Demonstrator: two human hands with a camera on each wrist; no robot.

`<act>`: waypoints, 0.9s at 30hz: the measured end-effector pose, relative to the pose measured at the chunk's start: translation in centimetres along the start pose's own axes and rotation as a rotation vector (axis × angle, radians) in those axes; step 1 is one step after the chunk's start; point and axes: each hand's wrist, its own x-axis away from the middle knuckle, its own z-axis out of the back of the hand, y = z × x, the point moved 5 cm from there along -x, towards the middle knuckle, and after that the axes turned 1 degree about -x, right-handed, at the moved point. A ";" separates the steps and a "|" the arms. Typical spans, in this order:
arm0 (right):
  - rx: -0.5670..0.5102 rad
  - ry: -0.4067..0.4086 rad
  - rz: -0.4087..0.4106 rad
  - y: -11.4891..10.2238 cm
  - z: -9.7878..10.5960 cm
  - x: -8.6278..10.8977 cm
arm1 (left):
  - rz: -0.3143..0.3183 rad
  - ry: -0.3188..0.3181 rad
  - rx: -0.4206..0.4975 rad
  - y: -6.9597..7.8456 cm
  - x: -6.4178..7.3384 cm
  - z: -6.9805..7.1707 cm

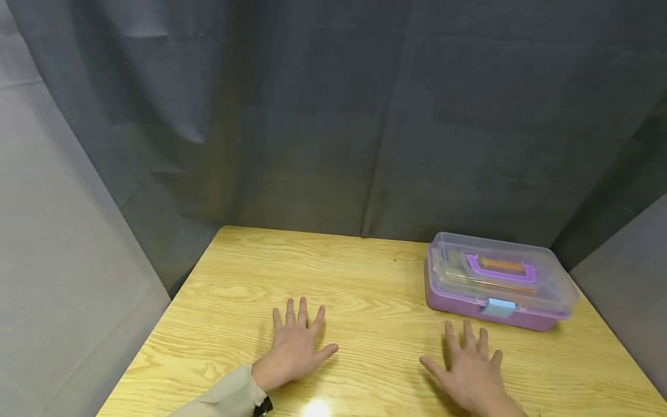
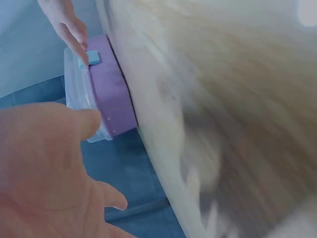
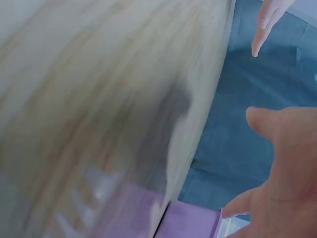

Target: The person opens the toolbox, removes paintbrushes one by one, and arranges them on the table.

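My left hand (image 1: 294, 350) is held over the wood-grain table with its fingers spread, and it holds nothing. To the right, my right hand (image 1: 471, 370) is spread the same way with nothing in it, just in front of a plastic box (image 1: 458, 302). This box has a purple base, a clear lid with a purple handle (image 1: 500, 270) and a light blue latch (image 1: 498, 308) on its front. Through the lid an orange item and other contents show unclearly. The left wrist view has the box's purple side (image 2: 111, 91) beyond the left palm (image 2: 44, 168).
The table (image 1: 292, 260) ends at a dark grey curtain (image 1: 312, 116) along its back. Pale grey panels (image 1: 68, 220) stand at both sides. A light-coloured sleeve (image 1: 224, 397) and a black band (image 1: 263, 406) are at my left wrist.
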 end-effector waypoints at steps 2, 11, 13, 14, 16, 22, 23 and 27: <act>0.009 0.024 0.011 0.4 0.6 0.0 | -0.025 0.001 0.015 0.6 -0.8 0.1; -0.086 0.258 -0.038 4.5 5.9 -0.9 | -0.120 0.075 -0.018 6.4 -6.3 1.5; -0.104 0.342 -0.048 6.0 7.4 -1.2 | -0.133 0.095 -0.001 8.1 -7.8 1.8; -0.117 0.386 -0.047 6.8 8.1 -1.4 | -0.137 0.104 0.009 8.8 -8.6 1.9; -0.133 0.463 -0.059 8.5 9.4 -1.8 | -0.141 0.116 0.052 10.4 -10.1 2.3; -0.177 0.533 -0.198 14.5 12.1 -3.3 | -0.165 0.137 0.191 15.1 -13.9 3.5; -0.194 0.520 -0.234 15.6 12.2 -3.6 | -0.170 0.141 0.210 15.8 -14.4 3.7; -0.269 0.451 -0.384 19.9 12.3 -4.5 | -0.159 0.144 0.314 18.5 -16.2 3.9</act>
